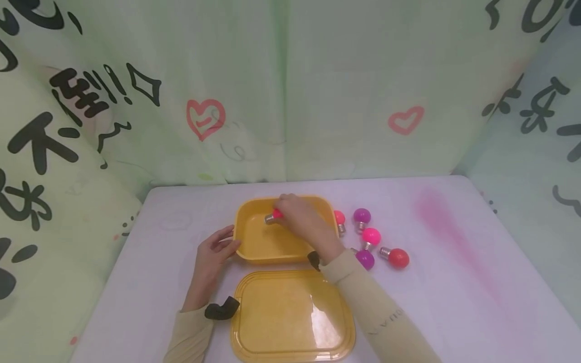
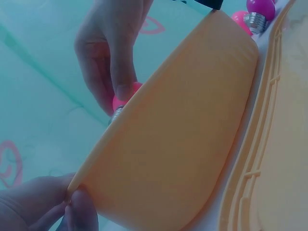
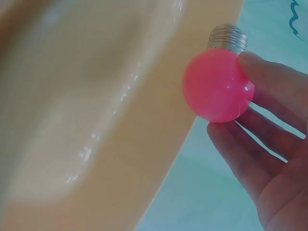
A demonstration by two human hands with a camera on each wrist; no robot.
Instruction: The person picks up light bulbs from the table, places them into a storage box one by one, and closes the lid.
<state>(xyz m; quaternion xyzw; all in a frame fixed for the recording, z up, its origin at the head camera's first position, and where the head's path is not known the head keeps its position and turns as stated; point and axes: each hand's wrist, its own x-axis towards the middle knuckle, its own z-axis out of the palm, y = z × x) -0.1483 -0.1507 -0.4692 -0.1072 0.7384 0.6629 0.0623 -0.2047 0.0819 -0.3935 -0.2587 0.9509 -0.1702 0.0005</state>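
My right hand (image 1: 301, 217) pinches a pink light bulb (image 3: 219, 86) between thumb and fingertips, its silver screw base pointing away from the palm. In the head view this hand and bulb are over the yellow plastic box (image 1: 258, 247). My left hand (image 1: 215, 259) grips the box's left rim, thumb and fingers on either side of the edge in the left wrist view. Inside the box, the part of the floor that shows is bare; the right hand and forearm hide the rest.
A yellow lid (image 1: 290, 317) lies flat in front of the box. To the right lie several loose bulbs, among them a red bulb (image 1: 398, 258), a purple bulb (image 1: 362, 216) and a pink bulb (image 1: 371, 236). Fabric walls (image 1: 336, 101) stand behind the white table (image 1: 454, 312).
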